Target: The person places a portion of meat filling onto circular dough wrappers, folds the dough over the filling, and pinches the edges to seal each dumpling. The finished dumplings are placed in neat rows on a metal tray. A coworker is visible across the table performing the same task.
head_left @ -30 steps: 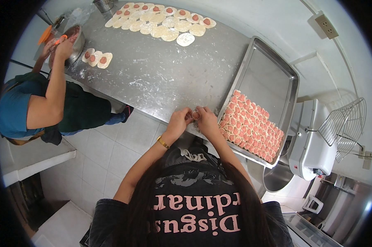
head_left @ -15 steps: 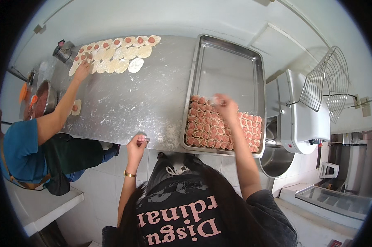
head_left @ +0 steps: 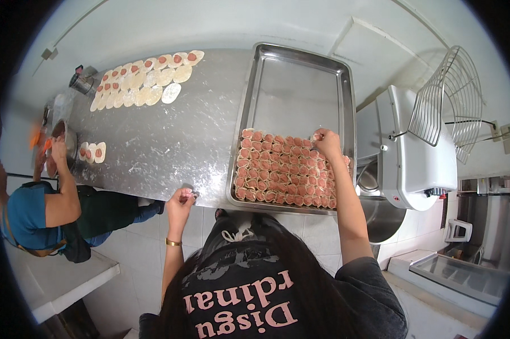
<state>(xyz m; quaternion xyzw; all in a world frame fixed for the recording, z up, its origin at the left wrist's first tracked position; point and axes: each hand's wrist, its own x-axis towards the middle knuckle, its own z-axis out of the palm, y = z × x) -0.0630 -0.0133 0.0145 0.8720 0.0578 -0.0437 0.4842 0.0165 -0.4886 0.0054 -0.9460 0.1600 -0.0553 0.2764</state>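
two bare hands work at a flour-dusted steel table [head_left: 170,141]: the right hand [head_left: 326,143] reaches over a long metal tray [head_left: 300,73], its fingers pinched together on a folded dumpling [head_left: 317,135] at the far right end of the top row. rows of pink-filled dumplings [head_left: 283,175] pack the near part of the tray, touching one another, while the far part lies bare. the left hand [head_left: 180,204] rests at the table's near edge, just left of the tray, fingers curled together; whether it holds anything cannot be told. at the table's left end a co-worker in a blue top [head_left: 23,217] bends over a small bowl [head_left: 63,138], beside two filled wrappers [head_left: 93,152]. more round wrappers [head_left: 145,79], some topped with filling, lie in rows at the far left. a white dough mixer [head_left: 419,147] with a wire guard stands right of the tray.
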